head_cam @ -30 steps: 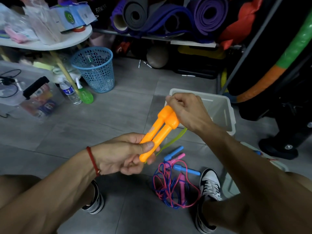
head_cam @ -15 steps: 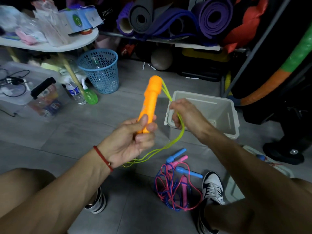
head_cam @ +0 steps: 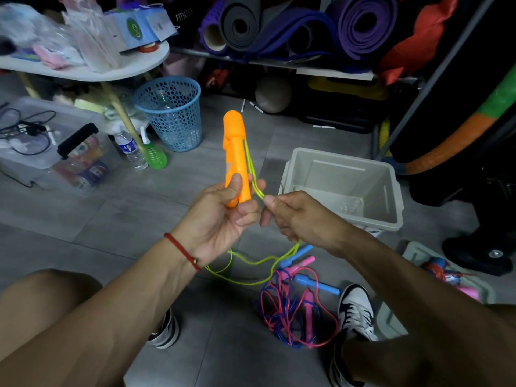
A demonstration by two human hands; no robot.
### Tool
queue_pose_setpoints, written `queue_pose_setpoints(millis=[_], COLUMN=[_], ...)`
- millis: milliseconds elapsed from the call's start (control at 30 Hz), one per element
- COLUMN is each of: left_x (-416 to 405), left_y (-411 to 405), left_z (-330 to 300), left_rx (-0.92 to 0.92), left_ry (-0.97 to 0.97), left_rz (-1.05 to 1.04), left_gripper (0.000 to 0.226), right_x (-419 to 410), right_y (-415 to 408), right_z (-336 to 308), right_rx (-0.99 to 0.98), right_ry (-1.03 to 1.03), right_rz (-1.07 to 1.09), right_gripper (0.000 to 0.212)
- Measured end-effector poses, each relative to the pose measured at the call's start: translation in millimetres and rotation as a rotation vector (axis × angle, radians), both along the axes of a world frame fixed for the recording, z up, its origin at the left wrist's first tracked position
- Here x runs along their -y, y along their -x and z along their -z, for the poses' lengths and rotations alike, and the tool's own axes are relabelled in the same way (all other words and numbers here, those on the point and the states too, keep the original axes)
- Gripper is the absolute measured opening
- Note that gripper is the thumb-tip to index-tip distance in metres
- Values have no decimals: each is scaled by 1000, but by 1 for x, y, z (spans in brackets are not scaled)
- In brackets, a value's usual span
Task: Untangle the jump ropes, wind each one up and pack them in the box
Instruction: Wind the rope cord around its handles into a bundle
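A: What do the hands have hold of?

B: I see the left hand curled around the lower ends of two orange jump-rope handles, held side by side and pointing up and away. The thumb presses on the front of them. A red string bracelet circles that wrist.

A: And the other hand?

B: The right hand sits just beside the left, its fingertips pinching the yellow-green cord. The cord runs down from the handle tops in a few strands to that pinch, then hangs below both hands in loose loops toward the floor.

A: Where are the other ropes?

B: On the grey tiled floor between the person's shoes lies a tangle of pink and blue cords with blue handles and pink handles mixed in. It touches the right sneaker.

A: And the box?

B: A pale grey plastic box stands open on the floor, just beyond the right hand. I see something small and clear at its bottom, but I cannot tell what.

A: Anything else nearby?

B: A blue mesh wastebasket stands further back on the left, beside a white worktop piled with packets.
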State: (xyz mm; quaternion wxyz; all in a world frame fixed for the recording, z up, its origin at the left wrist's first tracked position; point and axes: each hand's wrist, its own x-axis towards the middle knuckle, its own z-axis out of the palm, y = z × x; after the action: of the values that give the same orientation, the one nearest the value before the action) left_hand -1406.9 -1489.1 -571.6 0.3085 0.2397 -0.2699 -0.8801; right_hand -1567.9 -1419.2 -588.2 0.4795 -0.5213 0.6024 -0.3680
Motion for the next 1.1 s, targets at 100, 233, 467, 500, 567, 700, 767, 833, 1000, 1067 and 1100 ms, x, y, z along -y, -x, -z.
queue_pose_setpoints(millis=[100, 233, 467, 500, 567, 700, 767, 833, 1000, 1067, 1100], left_x=[7, 14, 30, 31, 28, 5, -5, -10, -18, -19, -19], left_y=[-7, -20, -45, -48, -50, -37, -29, -24, -28, -32, -34], left_z=[2, 8, 21, 24, 30, 48, 51, 46, 28, 26, 25], left_rx=[84, 197, 597, 635, 723, 854, 923, 960, 868, 833, 822], left_ry=[97, 174, 438, 484, 614, 914, 1064, 1213, 1352, 1382, 1389], left_rz=[-4, 40, 161, 194, 296, 595, 719, 807, 916, 921, 929], left_gripper=[15, 13, 10, 11, 12, 12, 14, 16, 16, 7, 10], right_x=[-2, -5, -13, -15, -14, -9, -5, 0, 9, 10, 10], right_y=[13, 39, 70, 72, 70, 53, 48, 47, 59, 63, 64], right_z=[-6, -18, -30, -33, -37, -40, -41, -39, -28, -23, -20], right_rx=[-239, -612, -1153, -1194, -1220, -1185, -1160, -1150, -899, -748, -687], right_ry=[68, 168, 370, 446, 513, 533, 522, 485, 350, 278, 243], right_rz=[-4, -9, -93, -90, -105, -179, -195, -215, -223, -236, -247], right_gripper=[37, 32, 47, 50, 50, 31, 26, 26, 35, 30, 24])
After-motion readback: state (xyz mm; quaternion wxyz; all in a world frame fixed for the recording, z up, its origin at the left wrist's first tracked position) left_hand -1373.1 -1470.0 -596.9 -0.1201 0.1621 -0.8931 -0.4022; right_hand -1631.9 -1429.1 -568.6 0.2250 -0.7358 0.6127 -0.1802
